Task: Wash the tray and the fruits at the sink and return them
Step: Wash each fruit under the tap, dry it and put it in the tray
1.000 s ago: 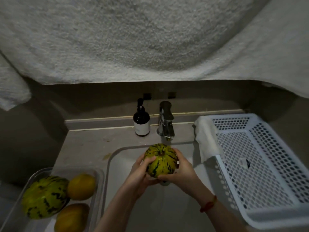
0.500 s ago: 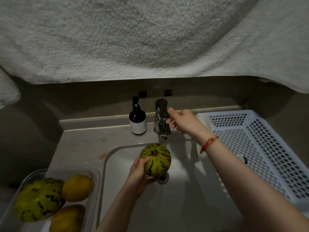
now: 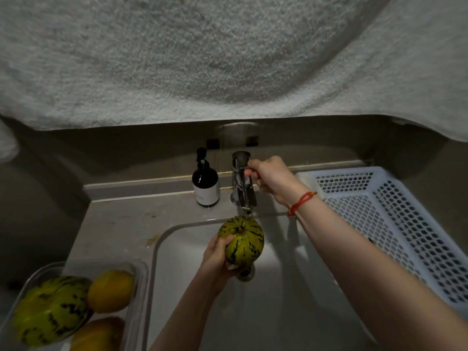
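My left hand [image 3: 217, 257] grips a small yellow-green striped melon [image 3: 241, 240] from the left and below, holding it over the white sink [image 3: 291, 307] just under the chrome faucet [image 3: 242, 183] spout. My right hand [image 3: 271, 177] reaches across the basin, its fingers curled on the faucet handle. At the lower left a clear plastic tray [image 3: 143, 274] holds a larger striped melon [image 3: 49, 310] and two yellow-orange fruits [image 3: 110, 291], the nearer one [image 3: 97, 334] cut off by the frame edge.
A dark soap pump bottle [image 3: 205, 183] stands left of the faucet. A white perforated basket [image 3: 395, 229] sits on the counter right of the sink. A large grey towel [image 3: 202, 59] hangs overhead across the top of the view.
My right hand let go of the melon and reached up to the faucet handle, closing on it. My left hand alone now holds the melon, slightly nearer the spout.
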`<action>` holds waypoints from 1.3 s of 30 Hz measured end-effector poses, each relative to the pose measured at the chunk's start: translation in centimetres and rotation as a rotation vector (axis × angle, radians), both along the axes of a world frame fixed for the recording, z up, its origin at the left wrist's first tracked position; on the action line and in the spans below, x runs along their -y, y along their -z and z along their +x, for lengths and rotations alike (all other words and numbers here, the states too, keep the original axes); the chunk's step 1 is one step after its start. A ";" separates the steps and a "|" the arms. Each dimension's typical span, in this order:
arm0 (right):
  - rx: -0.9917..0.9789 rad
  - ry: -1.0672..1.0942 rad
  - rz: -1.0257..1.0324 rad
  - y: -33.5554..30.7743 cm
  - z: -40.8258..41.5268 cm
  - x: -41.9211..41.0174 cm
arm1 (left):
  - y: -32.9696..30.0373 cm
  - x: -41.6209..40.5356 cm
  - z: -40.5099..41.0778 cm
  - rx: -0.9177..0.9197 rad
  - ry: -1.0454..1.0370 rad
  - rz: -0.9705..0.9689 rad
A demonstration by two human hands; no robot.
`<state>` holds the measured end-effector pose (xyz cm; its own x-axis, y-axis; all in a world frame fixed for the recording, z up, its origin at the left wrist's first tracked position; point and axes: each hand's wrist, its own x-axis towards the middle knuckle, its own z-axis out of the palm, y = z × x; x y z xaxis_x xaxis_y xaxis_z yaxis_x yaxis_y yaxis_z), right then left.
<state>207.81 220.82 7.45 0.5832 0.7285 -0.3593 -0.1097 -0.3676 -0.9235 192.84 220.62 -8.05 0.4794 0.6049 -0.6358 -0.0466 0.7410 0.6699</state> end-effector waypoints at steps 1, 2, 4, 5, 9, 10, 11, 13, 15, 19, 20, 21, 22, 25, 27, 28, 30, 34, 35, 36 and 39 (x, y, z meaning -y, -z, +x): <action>-0.003 -0.007 -0.001 0.1 0.1 0.0 | -0.1 0.0 0.1 -0.003 0.000 -0.001; -0.004 -0.015 -0.001 0.3 0.2 0.0 | -0.2 0.0 0.3 -0.007 -0.002 -0.001; -0.005 -0.035 0.005 0.5 0.5 -0.1 | -0.4 0.0 0.5 -0.016 -0.007 0.000; 0.002 -0.050 0.009 0.6 0.5 -0.1 | -0.4 0.0 0.6 -0.015 -0.005 0.002; 0.056 -0.052 0.075 1.9 0.7 0.4 | -0.6 0.1 1.0 0.015 -0.002 -0.001; 0.050 -0.005 0.103 2.6 0.9 0.9 | -0.6 0.1 1.1 0.011 0.000 0.001; 0.049 0.059 0.117 3.4 1.1 1.5 | -0.6 0.1 1.2 0.004 0.002 0.007; 0.085 0.185 0.077 6.2 1.3 3.3 | -0.6 0.2 1.4 -0.001 0.001 0.032; 0.051 0.212 0.000 9.5 0.5 5.1 | -0.7 0.3 1.7 -0.001 0.012 0.083; -0.437 0.130 0.056 13.5 -2.3 5.4 | -0.4 0.4 2.7 -0.035 0.012 0.184; -0.495 0.150 0.055 14.1 -2.6 5.0 | -0.2 0.4 2.9 -0.066 -0.005 0.212; -0.528 0.179 0.051 14.5 -2.7 4.6 | -0.1 0.3 3.1 -0.107 -0.021 0.244; -0.533 0.216 0.044 14.9 -2.8 4.2 | 0.1 0.2 3.2 -0.144 -0.036 0.278; -0.437 0.332 0.046 16.1 -3.3 3.1 | 0.1 -0.1 3.6 -0.194 -0.087 0.365; -0.248 0.354 0.055 16.7 -4.1 2.7 | 0.1 -0.7 3.7 -0.241 -0.061 0.418; -0.170 0.347 0.056 17.0 -4.4 2.6 | 0.1 -0.9 3.8 -0.248 -0.050 0.423; -0.092 0.346 0.062 17.4 -5.0 2.6 | -0.1 -1.2 3.9 -0.219 -0.060 0.401; -0.094 0.359 0.173 17.9 -5.0 3.5 | 0.6 -1.4 4.1 -0.299 -0.016 0.516; -0.044 0.319 0.188 18.0 -4.9 3.9 | 0.9 -1.5 4.2 -0.332 -0.009 0.498; 0.019 0.267 0.193 17.9 -4.8 4.4 | 1.1 -1.7 4.3 -0.345 -0.011 0.456; 0.053 0.152 0.190 17.3 -4.2 5.3 | 1.6 -2.2 4.5 -0.416 0.069 0.428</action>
<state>203.60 215.56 -9.88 0.7059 0.6824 -0.1899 -0.0999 -0.1695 -0.9805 197.39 222.81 -9.68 0.2902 0.8246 -0.4856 0.3222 0.3936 0.8610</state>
